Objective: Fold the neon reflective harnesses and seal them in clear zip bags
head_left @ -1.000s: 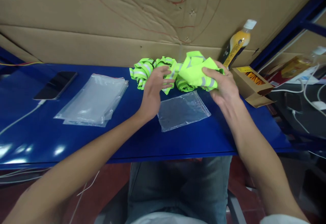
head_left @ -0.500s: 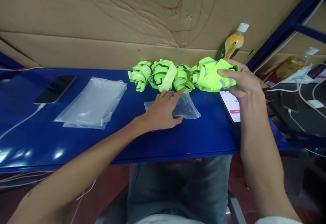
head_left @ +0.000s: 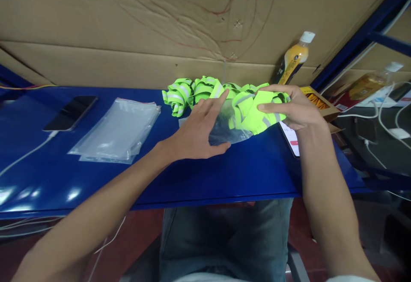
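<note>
My right hand (head_left: 302, 106) grips a folded bundle of neon-yellow reflective strap (head_left: 257, 111), thumb on top. The bundle's left end meets the mouth side of a clear plastic bag (head_left: 226, 130) on the table. My left hand (head_left: 201, 126) lies at that bag with thumb and fingers spread wide; whether the fingertips are inside it I cannot tell. Behind my left hand sit more rolled reflective straps (head_left: 180, 96) in a row, partly hidden by the hand and the held bundle.
On the blue table (head_left: 224, 179) lie a stack of clear bags (head_left: 115, 130) and a dark phone (head_left: 70, 113) on a cable. A lit phone (head_left: 291, 140) is partly under my right hand. A drink bottle (head_left: 293, 61) and an open carton (head_left: 321, 102) stand at the right.
My right hand has brought the strap bundle left and nearer to me, against the bag. My left hand has shifted slightly left, its fingers and thumb spread wider.
</note>
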A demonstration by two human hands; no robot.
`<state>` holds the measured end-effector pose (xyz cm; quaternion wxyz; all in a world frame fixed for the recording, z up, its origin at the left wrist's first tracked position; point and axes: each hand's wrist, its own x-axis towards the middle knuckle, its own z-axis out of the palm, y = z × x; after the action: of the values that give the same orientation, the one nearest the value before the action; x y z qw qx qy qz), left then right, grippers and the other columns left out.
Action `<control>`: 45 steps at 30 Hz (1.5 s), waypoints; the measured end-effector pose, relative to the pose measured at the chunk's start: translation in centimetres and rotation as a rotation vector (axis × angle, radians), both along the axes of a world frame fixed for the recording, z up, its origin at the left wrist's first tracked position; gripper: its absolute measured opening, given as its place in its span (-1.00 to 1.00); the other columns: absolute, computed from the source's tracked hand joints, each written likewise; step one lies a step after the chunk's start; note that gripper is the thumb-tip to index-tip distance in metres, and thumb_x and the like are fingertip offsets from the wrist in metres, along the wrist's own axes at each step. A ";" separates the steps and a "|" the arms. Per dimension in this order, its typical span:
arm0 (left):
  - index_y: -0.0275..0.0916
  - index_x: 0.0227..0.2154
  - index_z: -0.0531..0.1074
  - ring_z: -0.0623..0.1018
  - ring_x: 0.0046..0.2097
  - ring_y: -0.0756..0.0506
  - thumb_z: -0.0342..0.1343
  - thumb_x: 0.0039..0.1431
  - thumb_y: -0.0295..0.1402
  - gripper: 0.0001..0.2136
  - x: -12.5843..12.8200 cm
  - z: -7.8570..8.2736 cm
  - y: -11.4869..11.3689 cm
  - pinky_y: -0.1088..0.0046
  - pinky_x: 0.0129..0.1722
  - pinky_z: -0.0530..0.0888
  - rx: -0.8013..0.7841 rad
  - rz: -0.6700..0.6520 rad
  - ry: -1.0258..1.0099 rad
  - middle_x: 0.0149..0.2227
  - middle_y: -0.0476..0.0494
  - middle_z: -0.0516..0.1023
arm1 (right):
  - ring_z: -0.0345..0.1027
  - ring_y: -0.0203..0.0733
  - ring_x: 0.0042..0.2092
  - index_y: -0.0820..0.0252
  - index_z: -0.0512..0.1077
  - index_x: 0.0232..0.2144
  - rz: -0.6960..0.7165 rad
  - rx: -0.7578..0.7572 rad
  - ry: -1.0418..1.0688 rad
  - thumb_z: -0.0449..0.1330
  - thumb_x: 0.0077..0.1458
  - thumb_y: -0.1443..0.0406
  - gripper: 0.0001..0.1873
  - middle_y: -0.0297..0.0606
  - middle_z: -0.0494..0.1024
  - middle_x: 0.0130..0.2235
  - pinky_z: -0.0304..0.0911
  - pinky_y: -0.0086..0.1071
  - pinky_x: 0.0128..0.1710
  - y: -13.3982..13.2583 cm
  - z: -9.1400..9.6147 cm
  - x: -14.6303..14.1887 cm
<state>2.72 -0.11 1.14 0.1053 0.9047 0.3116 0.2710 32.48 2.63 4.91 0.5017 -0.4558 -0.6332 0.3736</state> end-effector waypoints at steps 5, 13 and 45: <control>-0.25 0.59 -0.02 0.27 0.44 -0.68 0.50 -0.01 0.25 0.27 0.7 -1.4 0.6 -0.43 0.49 0.12 -0.010 0.138 0.010 0.44 -0.59 0.27 | 0.65 -0.01 -0.10 -0.06 0.79 -0.21 0.054 0.086 -0.040 0.74 -0.30 0.16 -0.51 -0.35 0.76 -0.17 0.64 -0.12 -0.10 -0.9 -0.5 -3.3; -0.15 0.40 0.22 0.37 0.30 -0.65 0.57 -0.08 0.02 0.03 0.2 -2.5 1.3 -0.42 0.37 0.25 0.186 0.194 -0.087 0.22 -0.44 0.38 | 0.65 -0.03 -0.17 -0.06 0.80 -0.23 0.055 0.098 -0.117 0.73 -0.25 0.16 -0.55 -0.36 0.75 -0.23 0.65 -0.11 -0.13 -1.2 -0.7 -3.6; -0.33 0.60 -0.19 0.44 0.42 -0.64 0.51 0.20 0.00 0.20 1.7 -1.2 -0.8 -0.24 0.42 0.40 0.291 0.251 0.022 0.46 -0.67 0.31 | 0.68 0.00 -0.01 0.13 0.71 -0.17 -0.108 0.289 -0.017 0.49 0.05 0.27 -0.76 -0.27 0.79 -0.09 0.55 -0.07 0.12 -1.8 -4.7 -9.7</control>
<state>4.39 -0.89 -0.06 -0.0649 0.8674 0.3804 0.3142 22.78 0.82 0.18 0.5760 -0.4156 -0.6592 0.2469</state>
